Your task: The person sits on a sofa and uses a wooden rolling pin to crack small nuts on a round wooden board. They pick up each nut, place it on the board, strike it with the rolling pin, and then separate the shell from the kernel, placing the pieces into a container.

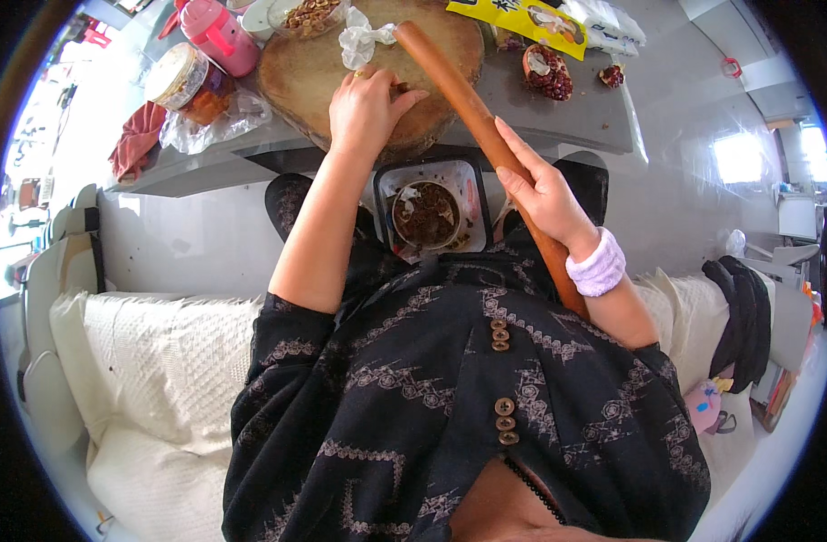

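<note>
My right hand (546, 196) is wrapped around a long wooden rolling pin (447, 74), which slants from my lap up over the round wooden chopping block (434, 112). On that block rests my left hand (366, 105), its thumb and fingers around a small brown piece (401, 88), possibly a nut; the fingers mostly hide it. A crumpled white tissue (365, 37) lies just beyond the left hand, near the pin's far end. At the block's far left edge is a clear container (310, 19) of brown nut kernels.
Between my knees stands a bin (480, 203) holding a round container of brown scraps (427, 213). Left of the block are a pink bottle (218, 34) and a lidded jar (190, 81). A cut pomegranate (548, 73) and a yellow packet (522, 24) lie to the right.
</note>
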`<state>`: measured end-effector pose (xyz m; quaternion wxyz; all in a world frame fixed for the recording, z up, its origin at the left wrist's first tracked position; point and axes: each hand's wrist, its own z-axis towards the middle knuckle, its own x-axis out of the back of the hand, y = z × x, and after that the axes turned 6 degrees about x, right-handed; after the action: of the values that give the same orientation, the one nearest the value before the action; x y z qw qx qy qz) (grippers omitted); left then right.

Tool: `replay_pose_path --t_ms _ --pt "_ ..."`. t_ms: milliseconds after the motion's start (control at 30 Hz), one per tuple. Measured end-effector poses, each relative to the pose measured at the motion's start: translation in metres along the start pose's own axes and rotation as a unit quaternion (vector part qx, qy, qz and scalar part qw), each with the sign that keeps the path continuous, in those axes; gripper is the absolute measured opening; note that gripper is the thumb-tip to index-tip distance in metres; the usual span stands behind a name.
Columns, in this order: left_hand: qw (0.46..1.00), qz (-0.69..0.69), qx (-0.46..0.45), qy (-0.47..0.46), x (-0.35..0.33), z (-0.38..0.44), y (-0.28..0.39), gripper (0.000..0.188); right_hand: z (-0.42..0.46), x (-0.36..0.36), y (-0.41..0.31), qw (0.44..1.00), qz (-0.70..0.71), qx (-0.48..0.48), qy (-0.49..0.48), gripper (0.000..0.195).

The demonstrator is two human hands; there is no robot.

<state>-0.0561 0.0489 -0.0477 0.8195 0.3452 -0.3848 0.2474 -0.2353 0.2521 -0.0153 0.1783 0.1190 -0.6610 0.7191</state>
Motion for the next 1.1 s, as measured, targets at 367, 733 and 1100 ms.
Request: replay_pose_path --t_ms 367,733,1100 --pt "0.974 -0.182 0.126 0.048 0.01 -0.022 -0.013 0.022 0.014 0.0 0.002 0.99 -0.1 0.09 -0.031 0.056" --pt "0.999 -0.004 0.007 0.041 0.007 -0.024 -0.001 0.033 0.029 -0.002 -0.012 0.994 -0.089 0.026 -0.054 0.058" --pt "0.999 -0.042 0.012 0.006 0.001 -0.008 -0.003 0.029 0.041 0.009 0.014 0.997 0.065 -0.023 0.019 0.056"
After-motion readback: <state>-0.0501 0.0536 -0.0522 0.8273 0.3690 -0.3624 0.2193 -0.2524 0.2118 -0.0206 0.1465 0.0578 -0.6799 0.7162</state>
